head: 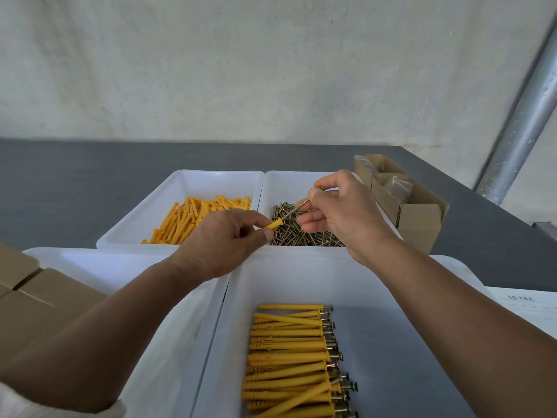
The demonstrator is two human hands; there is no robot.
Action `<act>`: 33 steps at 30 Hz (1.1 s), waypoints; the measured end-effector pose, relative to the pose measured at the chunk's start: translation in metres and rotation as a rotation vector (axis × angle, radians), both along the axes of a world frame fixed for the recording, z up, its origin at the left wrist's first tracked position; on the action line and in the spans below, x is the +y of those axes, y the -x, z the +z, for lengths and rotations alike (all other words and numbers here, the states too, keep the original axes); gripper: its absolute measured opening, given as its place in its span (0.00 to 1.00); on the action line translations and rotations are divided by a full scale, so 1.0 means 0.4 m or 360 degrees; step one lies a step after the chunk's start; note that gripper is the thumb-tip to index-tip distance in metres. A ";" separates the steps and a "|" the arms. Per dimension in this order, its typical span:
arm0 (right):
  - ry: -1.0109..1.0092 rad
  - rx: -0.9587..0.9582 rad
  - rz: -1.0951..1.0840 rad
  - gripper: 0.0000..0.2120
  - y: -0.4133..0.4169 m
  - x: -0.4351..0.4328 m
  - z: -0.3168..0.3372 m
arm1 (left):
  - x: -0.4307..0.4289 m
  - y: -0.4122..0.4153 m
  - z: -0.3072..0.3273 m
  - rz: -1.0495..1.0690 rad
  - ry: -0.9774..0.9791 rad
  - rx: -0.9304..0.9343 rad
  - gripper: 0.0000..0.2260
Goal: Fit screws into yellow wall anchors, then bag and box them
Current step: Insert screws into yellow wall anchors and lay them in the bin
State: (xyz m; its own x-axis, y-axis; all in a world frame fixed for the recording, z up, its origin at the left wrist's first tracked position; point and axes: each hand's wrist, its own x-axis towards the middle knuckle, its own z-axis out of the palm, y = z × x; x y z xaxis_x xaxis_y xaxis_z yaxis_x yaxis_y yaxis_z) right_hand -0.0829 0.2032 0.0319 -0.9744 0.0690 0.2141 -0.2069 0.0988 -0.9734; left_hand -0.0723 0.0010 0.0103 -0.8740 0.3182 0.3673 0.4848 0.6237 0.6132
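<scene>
My left hand [224,241] pinches a yellow wall anchor [275,224] whose open end points up and to the right. My right hand [340,211] pinches a screw [297,208] that slants down toward the anchor's mouth, its tip just short of it. Both hands hover over a white tray of loose screws [304,233]. To its left a white tray [126,233] holds loose yellow anchors [193,220]. The near white tray [391,297] holds several anchors with screws fitted [292,360].
An open cardboard box [419,218] with clear bags inside stands right of the screw tray. Closed cardboard boxes [36,300] lie in a white tray [90,263] at the near left. A printed sheet [524,309] lies at the right. Behind is a grey table [75,182], a wall and a metal pole [521,128].
</scene>
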 end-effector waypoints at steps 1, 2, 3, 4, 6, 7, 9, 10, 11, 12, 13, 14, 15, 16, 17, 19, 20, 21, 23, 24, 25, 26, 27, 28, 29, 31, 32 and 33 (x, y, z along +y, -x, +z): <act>-0.0012 -0.0003 0.0006 0.02 -0.001 0.000 0.000 | 0.000 0.001 0.000 0.0005 0.0004 0.0001 0.05; -0.0026 -0.0006 0.0007 0.01 -0.001 0.001 0.000 | 0.000 0.001 0.000 0.0009 0.0008 0.0001 0.05; -0.0044 -0.0010 0.0005 0.01 -0.001 0.002 0.001 | 0.000 0.002 0.000 0.0012 0.0013 -0.0001 0.04; -0.0072 -0.0014 0.0003 0.01 -0.002 0.004 0.000 | -0.001 0.002 -0.001 0.0015 0.0015 -0.0005 0.04; -0.0161 -0.0014 0.0003 0.02 -0.004 0.009 -0.002 | -0.001 0.002 -0.002 0.0022 0.0014 -0.0009 0.04; -0.0219 -0.0009 0.0008 0.02 -0.005 0.011 -0.004 | -0.001 0.002 -0.002 0.0025 0.0013 -0.0009 0.04; -0.0365 0.0014 0.0010 0.04 -0.009 0.014 -0.009 | 0.001 0.000 -0.002 0.0022 0.0013 -0.0004 0.04; -0.0445 0.0027 0.0014 0.04 -0.011 0.014 -0.010 | 0.001 0.000 -0.002 0.0019 0.0014 -0.0001 0.04; -0.0512 0.0035 0.0025 0.04 -0.013 0.014 -0.010 | 0.002 -0.001 -0.001 0.0016 0.0016 0.0001 0.04; -0.0560 0.0039 0.0047 0.04 -0.014 0.012 -0.010 | 0.002 -0.001 0.000 0.0016 0.0022 0.0002 0.04; -0.0597 0.0041 0.0073 0.04 -0.016 0.010 -0.010 | 0.002 -0.001 0.000 0.0015 0.0028 0.0004 0.04; -0.0643 0.0047 0.0097 0.04 -0.018 0.008 -0.009 | 0.002 -0.001 0.001 0.0015 0.0035 0.0008 0.04; -0.0703 0.0062 0.0119 0.04 -0.020 0.006 -0.008 | 0.003 -0.001 0.001 0.0015 0.0042 0.0013 0.05; -0.0763 0.0083 0.0145 0.04 -0.023 0.003 -0.007 | 0.003 -0.002 0.002 0.0017 0.0051 0.0016 0.05; -0.0813 0.0104 0.0175 0.05 -0.025 0.001 -0.006 | 0.003 -0.002 0.003 0.0019 0.0058 0.0016 0.05; -0.0906 0.0134 0.0234 0.07 -0.028 -0.005 -0.005 | 0.002 -0.003 0.002 0.0023 0.0059 0.0015 0.05; -0.0973 0.0154 0.0252 0.07 -0.029 -0.008 -0.005 | 0.002 -0.002 0.001 0.0024 0.0058 0.0015 0.05; -0.1061 0.0187 0.0262 0.07 -0.030 -0.010 -0.006 | 0.002 -0.002 0.001 0.0023 0.0056 0.0015 0.04; -0.1265 0.0275 0.0254 0.07 -0.034 -0.014 -0.008 | 0.002 0.001 -0.002 0.0030 0.0048 0.0005 0.03; -0.1353 0.0311 0.0251 0.07 -0.038 -0.016 -0.007 | 0.002 0.004 -0.003 0.0040 0.0039 -0.0008 0.02; -0.1420 0.0329 0.0260 0.05 -0.041 -0.017 -0.005 | 0.001 0.005 -0.005 0.0046 0.0029 -0.0026 0.02; -0.1470 0.0329 0.0282 0.04 -0.045 -0.019 -0.002 | 0.000 0.006 -0.005 0.0042 0.0015 -0.0047 0.03; -0.1514 0.0306 0.0316 0.03 -0.049 -0.019 0.003 | -0.001 0.007 -0.005 0.0035 -0.0010 -0.0072 0.06; -0.1558 0.0270 0.0359 0.01 -0.051 -0.018 0.008 | -0.002 0.008 -0.005 0.0032 -0.0051 -0.0101 0.07; -0.1603 0.0220 0.0403 0.01 -0.053 -0.017 0.015 | -0.003 0.009 -0.004 0.0038 -0.0102 -0.0127 0.08; -0.1643 0.0060 0.0482 0.03 -0.056 -0.011 0.030 | -0.004 0.014 -0.003 0.0073 -0.0201 -0.0172 0.08; -0.1630 -0.0044 0.0529 0.03 -0.057 -0.008 0.037 | -0.003 0.016 -0.004 0.0093 -0.0249 -0.0194 0.08; -0.1613 -0.0148 0.0588 0.01 -0.059 -0.003 0.044 | -0.003 0.018 -0.004 0.0114 -0.0293 -0.0211 0.08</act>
State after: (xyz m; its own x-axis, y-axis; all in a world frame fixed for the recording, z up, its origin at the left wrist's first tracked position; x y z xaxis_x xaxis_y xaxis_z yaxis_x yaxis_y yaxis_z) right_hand -0.0594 0.2020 0.0496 -0.9140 -0.3998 -0.0698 -0.3184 0.8129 -0.4876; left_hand -0.0797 -0.0002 0.0085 -0.9364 0.1921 0.2937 0.3509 0.5254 0.7751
